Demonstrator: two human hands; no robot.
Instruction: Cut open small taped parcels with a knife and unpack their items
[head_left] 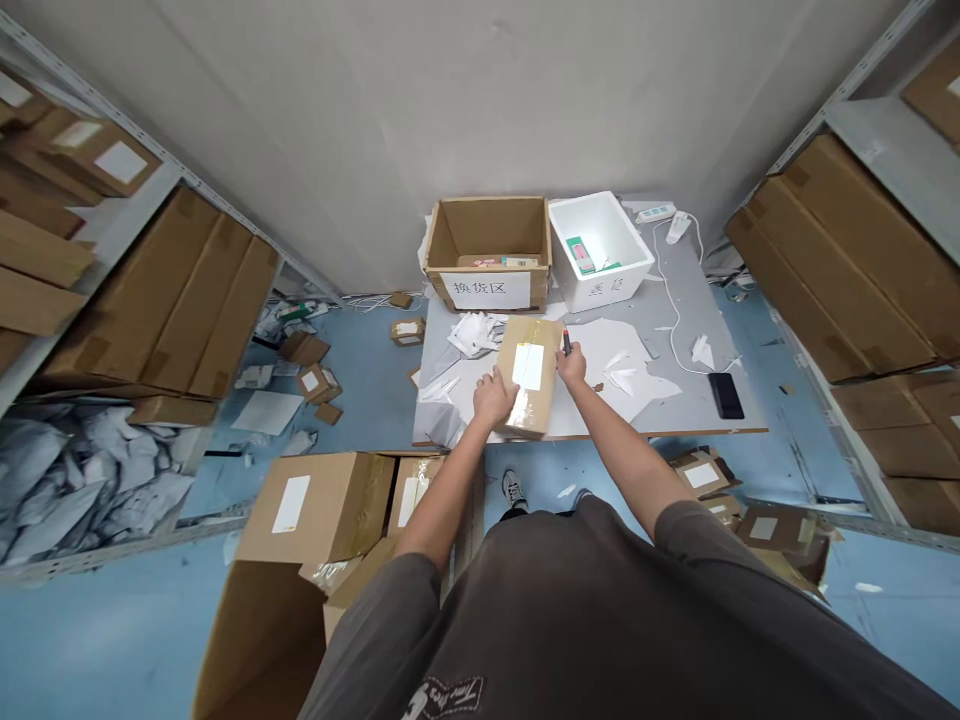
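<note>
A taped cardboard box with a white label lies on the table near its front edge. My left hand grips the box at its lower left side. At the box's right edge, my right hand is closed around a slim black-and-red tool, its tip pointing away from me; whether it is a box cutter or a pen I cannot tell. Clear tape runs over the box's top, and its flaps look closed. Crumpled white wrapping sits just left of the box.
Behind stand an open carton with a paper sign and a white foam bin. A phone, cable and power strip lie at the right. A large open carton with boxes is at my left; loaded shelves flank both sides.
</note>
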